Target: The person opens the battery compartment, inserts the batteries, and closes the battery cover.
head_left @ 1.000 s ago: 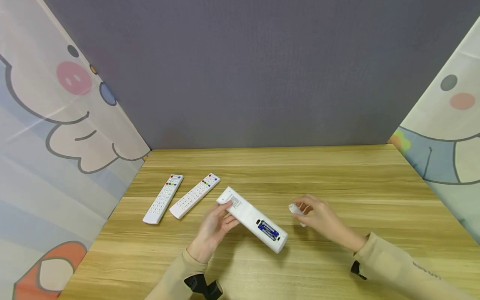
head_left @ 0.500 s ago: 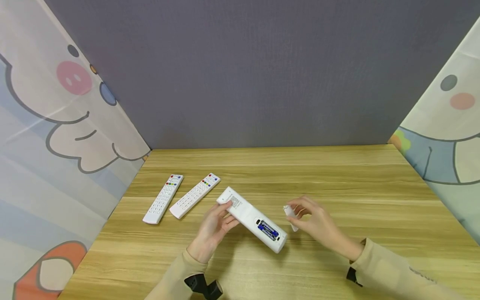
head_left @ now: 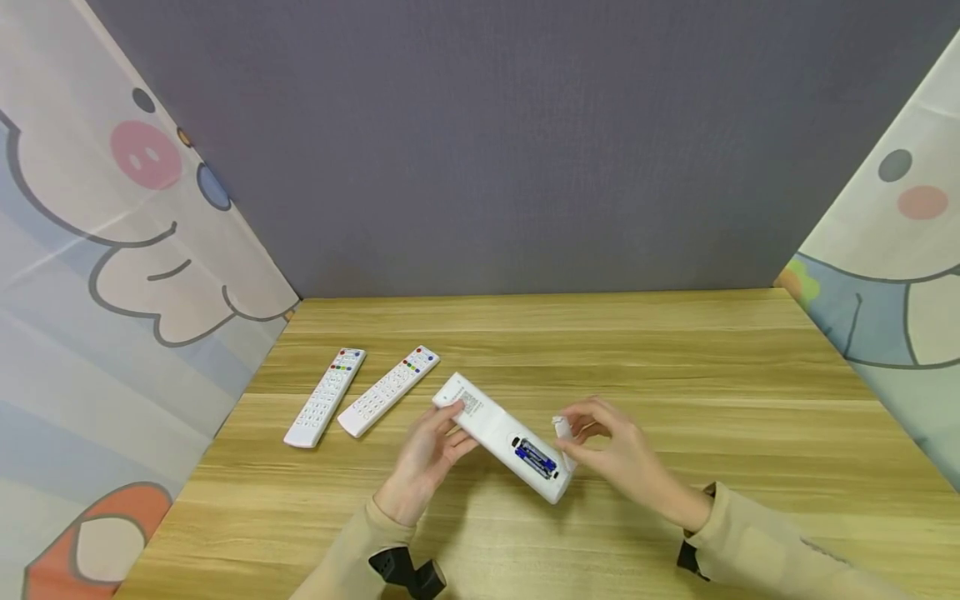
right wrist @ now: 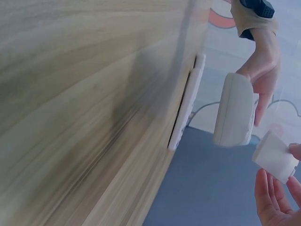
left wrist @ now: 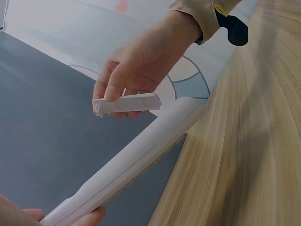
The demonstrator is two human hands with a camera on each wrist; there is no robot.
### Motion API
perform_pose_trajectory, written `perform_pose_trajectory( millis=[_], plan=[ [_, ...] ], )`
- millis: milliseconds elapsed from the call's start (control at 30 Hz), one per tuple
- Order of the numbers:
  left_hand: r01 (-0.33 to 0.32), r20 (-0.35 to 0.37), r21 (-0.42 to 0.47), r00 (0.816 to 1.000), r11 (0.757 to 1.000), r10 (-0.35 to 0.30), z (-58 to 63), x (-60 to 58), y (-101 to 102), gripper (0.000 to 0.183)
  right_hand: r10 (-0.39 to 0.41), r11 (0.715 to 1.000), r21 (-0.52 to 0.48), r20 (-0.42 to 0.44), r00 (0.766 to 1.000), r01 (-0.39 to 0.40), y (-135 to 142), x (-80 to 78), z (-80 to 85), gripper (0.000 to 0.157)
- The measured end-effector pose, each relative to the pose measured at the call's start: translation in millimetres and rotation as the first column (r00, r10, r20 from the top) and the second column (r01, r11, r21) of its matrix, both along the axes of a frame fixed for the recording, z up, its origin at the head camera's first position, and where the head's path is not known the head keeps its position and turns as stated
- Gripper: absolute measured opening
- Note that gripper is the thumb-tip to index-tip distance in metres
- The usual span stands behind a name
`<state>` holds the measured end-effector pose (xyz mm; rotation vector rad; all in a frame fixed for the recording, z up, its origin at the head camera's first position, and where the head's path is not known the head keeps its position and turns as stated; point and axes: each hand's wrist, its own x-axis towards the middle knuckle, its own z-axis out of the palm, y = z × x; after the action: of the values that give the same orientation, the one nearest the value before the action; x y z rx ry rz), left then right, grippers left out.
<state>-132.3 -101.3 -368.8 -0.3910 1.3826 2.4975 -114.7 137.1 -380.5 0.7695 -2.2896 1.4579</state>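
A white remote control is held back side up by my left hand, with the thumb over its upper back near a printed code. Two blue batteries lie in its uncovered compartment at the lower end. My right hand pinches a small white battery cover between thumb and fingers, just right of the compartment. In the left wrist view the cover is above the remote's far end, apart from it. From the right wrist the remote shows end-on, with the cover beside it.
Two more white remotes lie button side up at the table's left, one remote near the edge and another remote beside it. A grey panel stands behind the wooden table. Printed cartoon cloths hang on both sides.
My right hand has moved left with the battery cover, bringing it from well right of the remote to close beside its open compartment. My left hand and the remote have hardly moved.
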Motion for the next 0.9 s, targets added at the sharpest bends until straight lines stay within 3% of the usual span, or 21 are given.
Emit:
perform_pose_trajectory(
  millis=[233, 633, 900],
  plan=[
    [0.001, -0.001, 0.004, 1.000, 1.000, -0.001, 0.2, -1.3, -1, 0.029, 0.033, 0.999, -0.014, 0.046, 0.998, -0.033, -9, 1.9, 0.9, 0.036],
    [0.003, -0.008, 0.008, 1.000, 1.000, -0.003, 0.3, -0.7, -2, 0.023, 0.045, 0.999, -0.026, 0.085, 0.995, -0.043, -16, 2.8, 0.3, 0.032],
    [0.000, -0.008, 0.013, 1.000, 1.000, 0.000, 1.0, -0.5, -1, 0.024, 0.060, 0.998, -0.003, -0.007, 0.998, -0.060, -17, 0.5, -4.2, 0.034]
  ],
)
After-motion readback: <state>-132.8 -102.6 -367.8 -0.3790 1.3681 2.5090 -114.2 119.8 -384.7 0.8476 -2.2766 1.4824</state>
